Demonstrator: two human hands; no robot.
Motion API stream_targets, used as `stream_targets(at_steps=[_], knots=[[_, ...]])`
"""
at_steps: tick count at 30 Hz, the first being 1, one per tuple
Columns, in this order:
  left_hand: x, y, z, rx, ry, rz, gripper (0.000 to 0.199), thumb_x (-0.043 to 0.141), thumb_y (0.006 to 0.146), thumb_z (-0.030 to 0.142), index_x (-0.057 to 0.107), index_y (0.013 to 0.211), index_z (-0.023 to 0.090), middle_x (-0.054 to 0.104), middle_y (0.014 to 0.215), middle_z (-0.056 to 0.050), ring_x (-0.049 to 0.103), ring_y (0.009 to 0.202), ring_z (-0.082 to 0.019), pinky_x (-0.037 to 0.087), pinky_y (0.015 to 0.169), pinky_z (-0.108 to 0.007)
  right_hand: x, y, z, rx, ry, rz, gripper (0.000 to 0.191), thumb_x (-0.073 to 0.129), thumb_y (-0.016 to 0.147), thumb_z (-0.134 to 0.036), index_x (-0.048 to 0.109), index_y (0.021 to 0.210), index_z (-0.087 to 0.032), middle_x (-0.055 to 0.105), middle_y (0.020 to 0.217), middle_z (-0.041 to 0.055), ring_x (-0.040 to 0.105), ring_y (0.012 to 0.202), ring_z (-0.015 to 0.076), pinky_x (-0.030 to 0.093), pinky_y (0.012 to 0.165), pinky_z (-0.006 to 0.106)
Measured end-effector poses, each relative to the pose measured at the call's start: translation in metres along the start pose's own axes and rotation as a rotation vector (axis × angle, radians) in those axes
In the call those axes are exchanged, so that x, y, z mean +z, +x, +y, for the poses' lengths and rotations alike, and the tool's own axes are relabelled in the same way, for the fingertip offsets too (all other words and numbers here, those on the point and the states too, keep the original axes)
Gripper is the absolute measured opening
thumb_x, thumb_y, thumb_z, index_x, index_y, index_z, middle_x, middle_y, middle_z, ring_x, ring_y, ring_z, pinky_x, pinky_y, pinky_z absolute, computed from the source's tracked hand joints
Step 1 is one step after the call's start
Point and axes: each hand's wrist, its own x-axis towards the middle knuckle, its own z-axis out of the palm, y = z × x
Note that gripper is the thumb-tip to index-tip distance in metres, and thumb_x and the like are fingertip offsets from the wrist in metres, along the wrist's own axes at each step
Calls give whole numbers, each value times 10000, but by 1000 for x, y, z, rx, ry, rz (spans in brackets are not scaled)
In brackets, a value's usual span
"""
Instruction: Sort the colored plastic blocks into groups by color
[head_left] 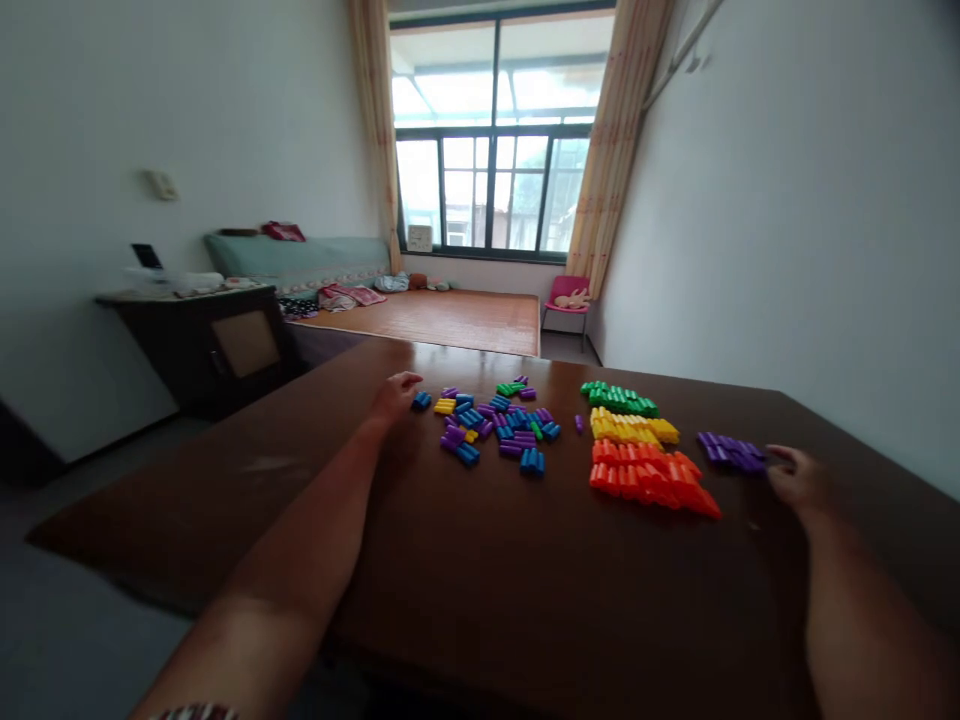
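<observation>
A careless push by my right hand [799, 480] could skew the purple tubes [727, 453] at its fingertips, because these shiny, ridged, plastic-looking pieces may slide on the smooth brown table [525, 570]. My left hand [395, 395] is beside a blue piece [422, 401]. Whether either hand's fingers pinch, I cannot tell.

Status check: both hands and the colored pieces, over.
Left hand beside mixed pile. Right hand at right end of purple group. Yellow group, orange group, green group between hands.

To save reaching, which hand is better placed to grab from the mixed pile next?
Probably the left hand: it's beside the mixed pile, while the right hand is by the purple group.
</observation>
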Motion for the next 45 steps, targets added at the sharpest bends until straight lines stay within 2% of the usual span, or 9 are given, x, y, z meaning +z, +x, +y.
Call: stream_targets(at_steps=[6,11,14,19,24,29,33,40,45], knots=[[6,-8,1,71,-2,-198,307,606,766,339,734,985,167,739,1011,-80,673,941,-227,508,872,-314,-12,-1,-18,74,-84,113,517,442,724,-304,697,1146,-146,673,858,256,643,796,389,458,614,484],[2,-17,38,246,-119,-746,322,721,706,378,755,957,179,740,899,-37,661,844,-194,489,757,-243,-18,-10,-38,21,-78,185,470,420,753,-289,702,1116,-191,656,822,187,638,779,369,443,615,474],[-2,-22,54,298,-95,-902,400,809,594,273,747,982,198,727,946,-31,649,869,-194,473,743,-232,-20,-14,-46,-11,-78,186,456,419,758,-290,705,1099,-185,639,801,165,623,757,355,434,614,456],[4,-25,55,250,-74,-829,327,791,599,238,698,904,166,699,828,-12,631,756,-166,461,658,-230,-33,-17,-76,-43,-42,247,446,409,783,-296,706,1087,-160,624,789,141,599,758,318,428,659,427],[16,-28,77,318,-173,-619,215,750,642,240,656,815,153,682,825,-19,626,793,-170,472,698,-251,-54,-25,-157,-69,198,266,427,435,796,-307,666,1120,-149,652,871,108,590,729,224,454,710,361],[46,-57,132,411,-424,-495,129,683,720,221,622,818,164,655,902,-42,620,844,-163,506,711,-254,-69,-71,-269,-388,672,-376,396,522,849,-446,641,1144,-210,683,931,79,613,726,184,489,623,294],[64,-83,158,545,-508,-519,55,632,771,167,615,823,174,631,918,-46,609,849,-154,526,718,-257,-67,-120,-321,-639,792,-836,453,591,847,-466,573,1266,-294,670,885,15,609,749,164,522,681,306],[72,-94,158,623,-451,-439,92,623,842,244,651,916,197,628,1003,-59,611,921,-173,551,730,-269,-55,-139,-336,-608,913,-916,388,643,824,-408,593,1191,-294,674,959,4,635,861,171,543,788,332],[60,-77,149,578,-385,-346,234,594,858,307,671,1061,219,593,1225,-82,590,1101,-218,575,745,-278,-53,-79,-276,-470,838,-620,404,634,793,-330,598,1177,-214,676,1073,55,637,948,189,550,814,354]])
